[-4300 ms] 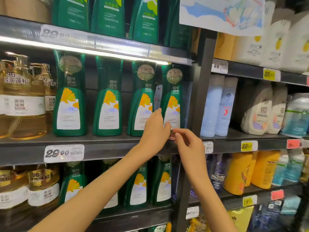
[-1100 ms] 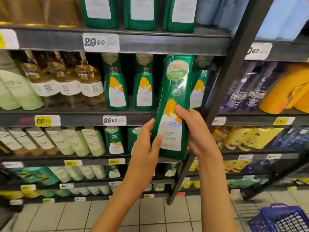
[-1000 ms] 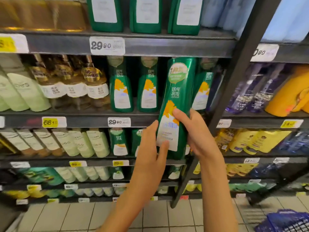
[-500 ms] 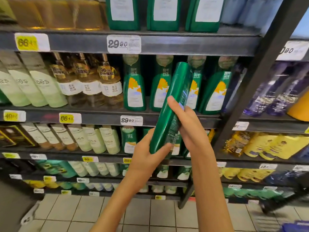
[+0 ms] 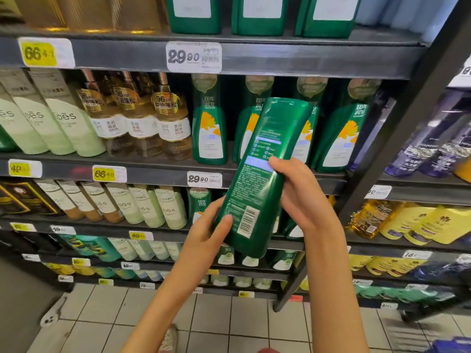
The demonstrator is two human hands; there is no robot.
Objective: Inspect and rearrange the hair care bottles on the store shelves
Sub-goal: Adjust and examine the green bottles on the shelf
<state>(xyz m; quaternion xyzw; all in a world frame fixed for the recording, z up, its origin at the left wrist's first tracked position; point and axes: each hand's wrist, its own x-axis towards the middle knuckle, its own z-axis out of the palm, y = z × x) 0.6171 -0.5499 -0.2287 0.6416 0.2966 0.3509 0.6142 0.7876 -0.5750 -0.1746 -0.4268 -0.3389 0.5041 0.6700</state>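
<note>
Several pale green plastic bottles with white lettering (image 5: 63, 123) stand at the left end of the dark metal shelf (image 5: 158, 171), and just beside them are three clear amber pump bottles with gold and white labels (image 5: 142, 123). Next on the same shelf stands a row of tall dark green plastic bottles with yellow flower labels (image 5: 209, 128), under a white price tag reading 29.90 (image 5: 193, 57) on the shelf edge above. In front of this row, clear of the shelf, the person holds one dark green plastic hair care bottle (image 5: 262, 174) in the air. It is tilted so that its upper end leans right, and its back label with fine print and a barcode faces the camera. The left hand (image 5: 204, 235) grips its lower end, thumb pressed on the back face beside the barcode, fingers curled behind out of sight. The right hand (image 5: 303, 197) clasps the bottle's right edge at mid height, thumb laid across the label's pale blue band, fingers wrapped round the far side. Right of the hands a dark slanting upright post (image 5: 407, 138) divides the shelving. Beyond it stand purple bottles (image 5: 433, 149) above and yellow bottles (image 5: 433, 222) below.
</note>
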